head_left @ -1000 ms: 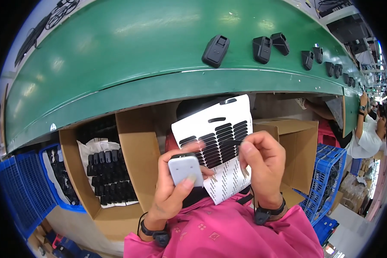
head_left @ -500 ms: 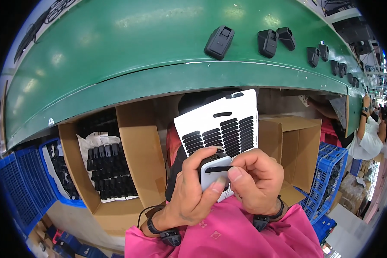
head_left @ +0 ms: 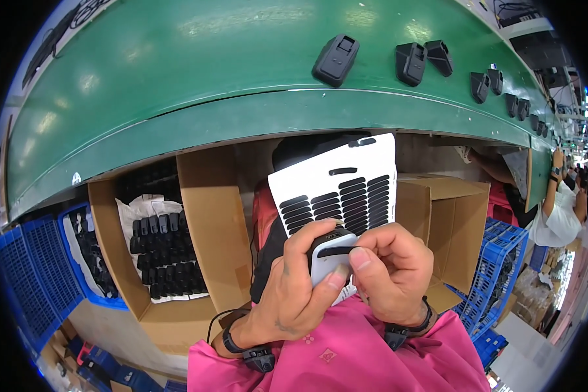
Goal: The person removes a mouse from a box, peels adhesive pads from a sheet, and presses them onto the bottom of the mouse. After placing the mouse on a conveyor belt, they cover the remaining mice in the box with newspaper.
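In my left hand (head_left: 295,291) is a small device with a light grey face (head_left: 324,266) and a black end with openings. My left thumb presses on its face, the fingers around its far side. Between thumb and forefinger, my right hand (head_left: 398,274) pinches one end of a narrow black strip (head_left: 336,250). That strip lies across the upper part of the grey face; whether it is stuck down, I cannot tell. Beyond my hands, a white sheet (head_left: 366,160) carries rows of similar black strips, its lower part hidden behind them.
A green bench (head_left: 176,72) runs across the far side, with a black cradle-shaped unit (head_left: 336,60) and several more to the right. Left stands a cardboard box (head_left: 215,228) of black devices beside a blue crate (head_left: 42,268). An open carton (head_left: 460,235) and blue basket (head_left: 496,261) stand right.
Both hands and the device have shifted very slightly to the right in the picture. The strip is still pinched and held across the grey face.
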A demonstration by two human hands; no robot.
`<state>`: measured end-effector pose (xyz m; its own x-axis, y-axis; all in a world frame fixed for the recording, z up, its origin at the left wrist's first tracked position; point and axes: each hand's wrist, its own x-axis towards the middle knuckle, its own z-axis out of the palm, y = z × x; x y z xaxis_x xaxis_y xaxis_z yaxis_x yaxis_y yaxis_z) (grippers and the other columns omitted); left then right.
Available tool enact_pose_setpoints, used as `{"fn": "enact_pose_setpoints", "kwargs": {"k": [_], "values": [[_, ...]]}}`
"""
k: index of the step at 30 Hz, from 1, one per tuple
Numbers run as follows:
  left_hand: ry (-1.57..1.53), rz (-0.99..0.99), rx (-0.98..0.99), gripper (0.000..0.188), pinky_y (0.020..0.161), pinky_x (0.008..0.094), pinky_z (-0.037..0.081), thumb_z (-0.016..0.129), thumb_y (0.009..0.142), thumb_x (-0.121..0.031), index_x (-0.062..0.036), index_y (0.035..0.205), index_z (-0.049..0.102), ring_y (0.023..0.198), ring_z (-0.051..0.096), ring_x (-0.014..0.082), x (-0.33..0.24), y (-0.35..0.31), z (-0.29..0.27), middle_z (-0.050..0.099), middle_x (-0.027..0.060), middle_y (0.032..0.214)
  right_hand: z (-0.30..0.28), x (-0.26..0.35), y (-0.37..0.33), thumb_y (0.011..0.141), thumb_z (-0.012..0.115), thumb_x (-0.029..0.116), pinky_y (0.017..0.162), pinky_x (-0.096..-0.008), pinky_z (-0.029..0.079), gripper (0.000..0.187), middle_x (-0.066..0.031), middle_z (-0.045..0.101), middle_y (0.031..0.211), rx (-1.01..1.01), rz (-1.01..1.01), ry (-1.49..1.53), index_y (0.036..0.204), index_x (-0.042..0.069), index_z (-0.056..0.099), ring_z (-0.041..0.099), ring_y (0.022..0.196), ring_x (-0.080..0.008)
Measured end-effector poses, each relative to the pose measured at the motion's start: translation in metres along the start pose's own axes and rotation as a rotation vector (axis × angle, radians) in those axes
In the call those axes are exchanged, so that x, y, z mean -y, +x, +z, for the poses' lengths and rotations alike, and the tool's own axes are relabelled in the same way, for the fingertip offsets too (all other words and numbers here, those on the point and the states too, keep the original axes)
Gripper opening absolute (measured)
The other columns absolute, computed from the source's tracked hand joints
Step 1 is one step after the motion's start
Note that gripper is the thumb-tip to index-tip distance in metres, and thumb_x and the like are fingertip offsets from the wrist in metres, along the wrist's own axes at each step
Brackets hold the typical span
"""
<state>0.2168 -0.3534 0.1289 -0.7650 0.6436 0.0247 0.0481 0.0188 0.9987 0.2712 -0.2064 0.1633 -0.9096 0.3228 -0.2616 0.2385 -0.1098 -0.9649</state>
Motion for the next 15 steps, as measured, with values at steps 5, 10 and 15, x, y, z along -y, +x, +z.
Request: {"fn": "enact_pose_setpoints", "kwargs": {"k": [5,10,15], "values": [[0.075,0.037,-0.039,0.053,0.074,0.039,0.052,0.057,0.088,-0.004,0.0083,0.133,0.032,0.084,0.066,0.0334,0.0029,-0.0014,0.0016,0.059,0.0244,0.107,0.0025,-0.0064,0.0029,0.087,0.065,0.002,0.054,-0.0192,0.047,0.009,-0.0037,0.065,0.071,-0.016,-0.063,-0.07,0.09,-0.004,0.06,0.06,0.06,-0.0048],[0.128,0.096,-0.061,0.052,0.074,0.0393,0.052,0.058,0.087,-0.004,0.0096,0.131,0.034,0.086,0.065,0.0342,0.0082,-0.0025,0.003,0.056,0.0252,0.112,0.0047,-0.0073,0.005,0.09,0.059,-0.001,0.049,-0.0165,0.039,0.006,-0.0022,0.061,0.069,-0.002,-0.15,-0.172,0.089,-0.004,0.055,0.051,0.057,-0.0012],[0.157,0.124,-0.081,0.054,0.074,0.04,0.052,0.059,0.085,-0.001,0.0101,0.131,0.034,0.084,0.064,0.0353,0.0086,-0.0015,0.0064,0.055,0.0263,0.111,0.0032,-0.0087,0.0062,0.089,0.06,0.0,0.05,-0.0167,0.041,0.006,-0.0018,0.061,0.069,-0.012,-0.179,-0.217,0.088,-0.004,0.055,0.052,0.058,-0.0012]]}}
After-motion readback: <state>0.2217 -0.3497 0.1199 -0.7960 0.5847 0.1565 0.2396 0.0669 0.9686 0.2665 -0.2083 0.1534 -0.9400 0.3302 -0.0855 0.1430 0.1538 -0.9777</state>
